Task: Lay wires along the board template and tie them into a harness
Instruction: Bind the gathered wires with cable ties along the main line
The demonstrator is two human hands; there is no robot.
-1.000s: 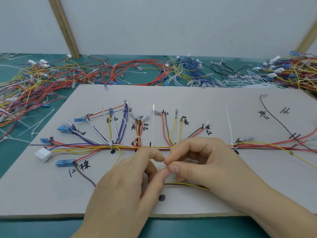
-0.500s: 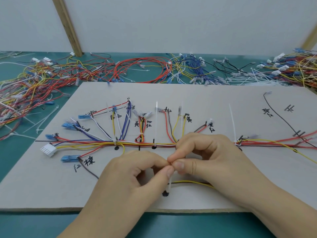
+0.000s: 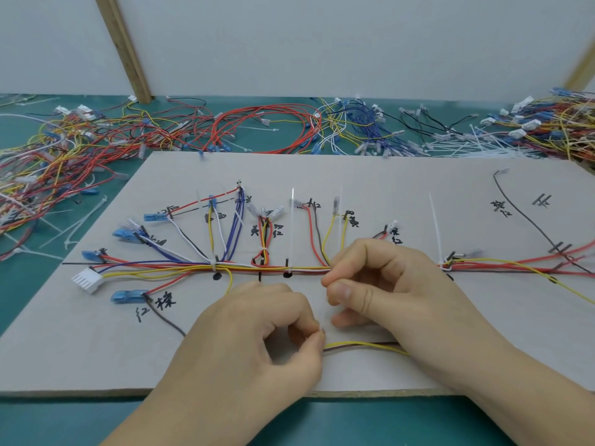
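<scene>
The board template (image 3: 402,175) under my hands is a flat, matte, pale grey sheet with a raw fibrous near edge, inked with black handwritten marks, dots and short ticks. Thin plastic-coated wires lie on it in red, yellow, blue, white and brown; they gather into the harness trunk (image 3: 251,268), which runs from the board's left edge to its right edge across the middle. Branches fan off it toward the far edge, ending in glossy translucent blue terminal sleeves (image 3: 128,296) and a ribbed white connector (image 3: 87,280) near the left edge. White nylon cable ties (image 3: 291,230) stand upright from the trunk, stiff and narrow.

The board rests on a green mat-covered table (image 3: 74,423). Loose wire piles (image 3: 96,146) and spare white ties sprawl beyond the board's far and left edges, against a plain white wall with slanted wooden battens (image 3: 124,49).

My left hand (image 3: 257,342) sits near the board's near edge, fingers curled, thumb and forefinger pinched together just beside the yellow and brown wire pair (image 3: 363,346); what they nip I cannot tell. My right hand (image 3: 386,284) rests on the trunk at the middle, fingers curled, thumb pressed to forefinger; what they grip is hidden.
</scene>
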